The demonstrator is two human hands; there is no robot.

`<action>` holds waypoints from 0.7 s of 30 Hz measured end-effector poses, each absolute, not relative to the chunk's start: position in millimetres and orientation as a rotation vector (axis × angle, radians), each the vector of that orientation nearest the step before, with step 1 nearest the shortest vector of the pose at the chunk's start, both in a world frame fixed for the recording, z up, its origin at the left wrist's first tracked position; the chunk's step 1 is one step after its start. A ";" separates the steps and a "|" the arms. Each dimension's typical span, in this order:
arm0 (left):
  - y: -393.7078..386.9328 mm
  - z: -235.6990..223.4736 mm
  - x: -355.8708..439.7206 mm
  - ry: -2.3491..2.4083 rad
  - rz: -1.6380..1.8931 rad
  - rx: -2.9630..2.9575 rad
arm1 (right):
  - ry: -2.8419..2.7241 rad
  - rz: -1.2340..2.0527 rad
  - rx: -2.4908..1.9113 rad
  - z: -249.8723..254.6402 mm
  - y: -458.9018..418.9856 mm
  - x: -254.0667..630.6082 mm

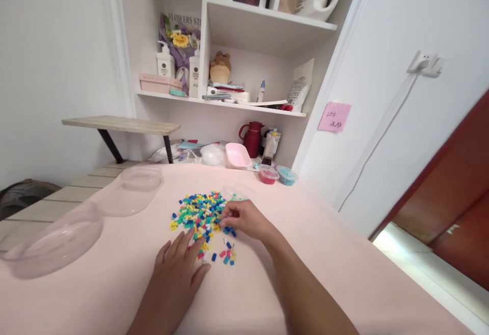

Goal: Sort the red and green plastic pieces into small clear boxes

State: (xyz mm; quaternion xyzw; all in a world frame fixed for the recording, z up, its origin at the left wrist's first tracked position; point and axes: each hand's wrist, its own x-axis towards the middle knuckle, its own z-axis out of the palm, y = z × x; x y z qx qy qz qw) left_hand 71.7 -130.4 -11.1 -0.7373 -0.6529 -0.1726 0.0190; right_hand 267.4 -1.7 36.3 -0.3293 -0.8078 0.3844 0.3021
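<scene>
A pile of small coloured plastic pieces (202, 208) in blue, green, yellow, white and pink lies on the pink tabletop (252, 294). My left hand (178, 263) rests at the pile's near side, palm down with its fingers spread. At the pile's right edge is my right hand (240, 217), its thumb and fingers pinched together. Whatever is between those fingertips is too small to make out. Between the hands, nearer to me, several loose pieces (229, 254) lie apart from the pile. Behind my right hand sits a clear container (239, 191), partly hidden, with green bits showing.
Clear plastic trays (130, 192) and a clear bowl (57, 238) stand on the left. Lidded tubs, one red (268, 174) and one blue (286, 175), sit at the back right near a pink basin (237, 156) and a dark red jug (252, 139). Shelves rise behind.
</scene>
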 end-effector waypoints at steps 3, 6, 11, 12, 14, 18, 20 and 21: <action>-128.9 -15.4 70.4 -2.010 -0.580 -2.275 | -2.047 0.981 -0.942 35.0 1.2 267.9; -127.8 -16.3 70.2 -2.012 -0.590 -2.273 | -1.922 0.837 -1.009 35.5 6.3 269.7; -128.1 -11.7 72.9 -2.054 -0.559 -2.289 | -1.549 0.571 -1.128 37.1 20.2 286.8; -128.2 -11.6 73.2 -2.060 -0.557 -2.293 | -1.490 0.547 -1.146 36.8 23.0 291.6; -127.9 -12.8 73.0 -2.058 -0.574 -2.290 | -1.424 0.554 -1.172 35.4 27.8 300.1; -126.5 -17.6 71.3 -2.029 -0.620 -2.272 | -1.404 0.641 -1.137 32.4 33.2 307.3; -126.1 -17.9 71.3 -2.027 -0.626 -2.271 | -1.400 0.638 -1.120 32.5 33.6 307.1; -126.2 -17.4 71.6 -2.032 -0.627 -2.272 | -1.396 0.627 -1.114 33.1 33.3 306.6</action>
